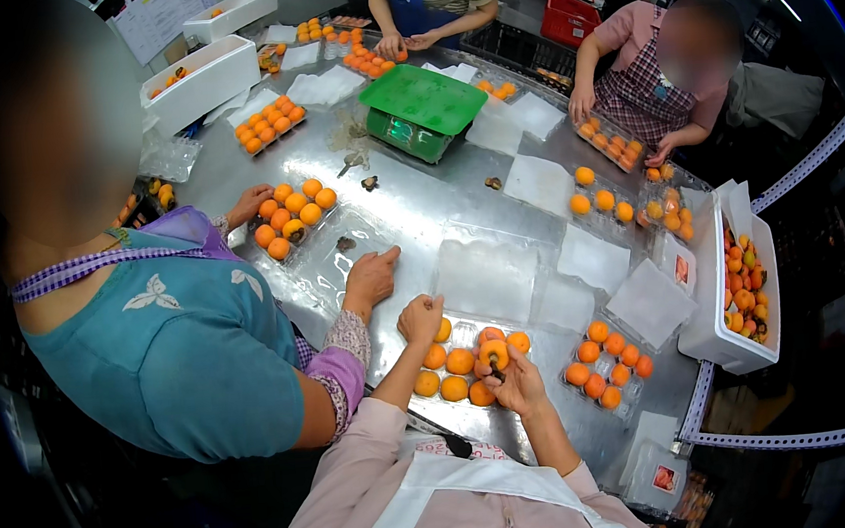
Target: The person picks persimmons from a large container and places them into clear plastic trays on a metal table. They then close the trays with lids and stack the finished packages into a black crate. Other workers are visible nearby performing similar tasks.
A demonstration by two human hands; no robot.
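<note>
A steel worktop [459, 221] in a packing room is crowded with trays of orange fruit. Low in the frame's centre, the right hand [516, 381] grips one orange fruit [494, 355] over a clear tray [470, 364]; the left hand [420, 319], fingers curled, rests on the tray's upper-left edge. Setting the fruit well likely means lowering it straight into an empty pocket without bumping its neighbours. A co-worker's hand [371, 278] lies close at left; another filled tray [607, 364] sits just right, leaving little side room.

Clear plastic trays [470, 360] of orange fruit sit across the steel table. White foam boxes [719, 310] stand at its right and far-left edges. A white paper sheet [160, 15] hangs top left
</note>
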